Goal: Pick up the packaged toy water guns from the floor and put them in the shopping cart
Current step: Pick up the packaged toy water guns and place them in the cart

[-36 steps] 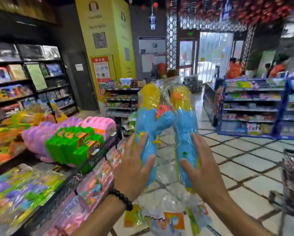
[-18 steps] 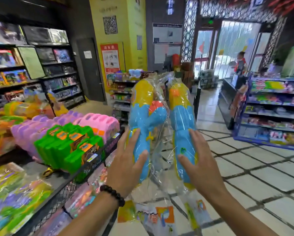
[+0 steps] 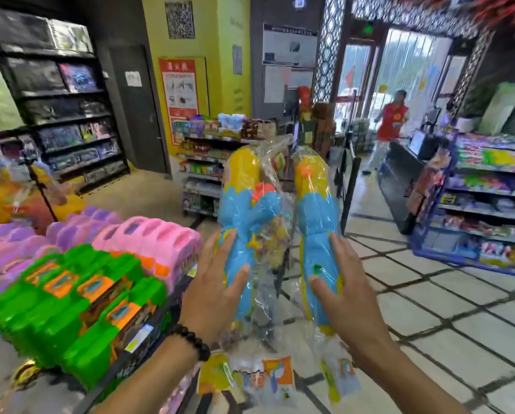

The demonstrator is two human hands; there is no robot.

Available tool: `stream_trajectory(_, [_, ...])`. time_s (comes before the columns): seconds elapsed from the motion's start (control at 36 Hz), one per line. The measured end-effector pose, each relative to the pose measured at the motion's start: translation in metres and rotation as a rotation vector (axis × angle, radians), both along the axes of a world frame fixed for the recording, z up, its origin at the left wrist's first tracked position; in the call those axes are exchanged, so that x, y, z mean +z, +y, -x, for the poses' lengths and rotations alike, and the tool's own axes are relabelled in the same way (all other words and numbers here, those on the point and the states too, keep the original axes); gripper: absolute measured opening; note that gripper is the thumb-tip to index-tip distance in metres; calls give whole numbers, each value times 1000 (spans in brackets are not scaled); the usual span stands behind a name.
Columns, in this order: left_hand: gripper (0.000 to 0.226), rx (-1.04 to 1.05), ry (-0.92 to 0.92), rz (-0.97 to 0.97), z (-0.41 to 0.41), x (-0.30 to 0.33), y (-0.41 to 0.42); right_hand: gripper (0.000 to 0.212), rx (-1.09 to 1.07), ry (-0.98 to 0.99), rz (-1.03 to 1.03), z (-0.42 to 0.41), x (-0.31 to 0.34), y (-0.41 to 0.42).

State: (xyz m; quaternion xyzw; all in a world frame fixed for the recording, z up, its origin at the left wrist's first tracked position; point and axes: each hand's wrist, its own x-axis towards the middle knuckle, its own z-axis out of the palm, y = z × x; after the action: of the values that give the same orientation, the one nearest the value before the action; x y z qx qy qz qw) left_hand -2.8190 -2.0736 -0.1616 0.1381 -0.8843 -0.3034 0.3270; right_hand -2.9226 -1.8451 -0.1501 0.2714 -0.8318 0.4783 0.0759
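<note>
Head view: left hand (image 3: pixel 217 291) and right hand (image 3: pixel 344 297), fingers nearly straight, press two bagged water guns (image 3: pixel 247 222) upright between the palms. Cart not visible; keep steady inward pressure, since the plastic looks slippery.

Two packaged water guns (image 3: pixel 244 234) (image 3: pixel 317 234), two hands (image 3: pixel 211 297) (image 3: pixel 348 306), and one beaded bracelet (image 3: pixel 192 340).
</note>
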Motion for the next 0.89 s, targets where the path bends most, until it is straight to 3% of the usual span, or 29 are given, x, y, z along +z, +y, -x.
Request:
stream_trajectory(0.47, [62,67,-59,-50,214,-40,-156,81,38,-128,24,242,-64,-140])
stream_trajectory(0.89, [61,191,-125,-82,402,-47,-259,78,62,-187,37,476,-78,-238])
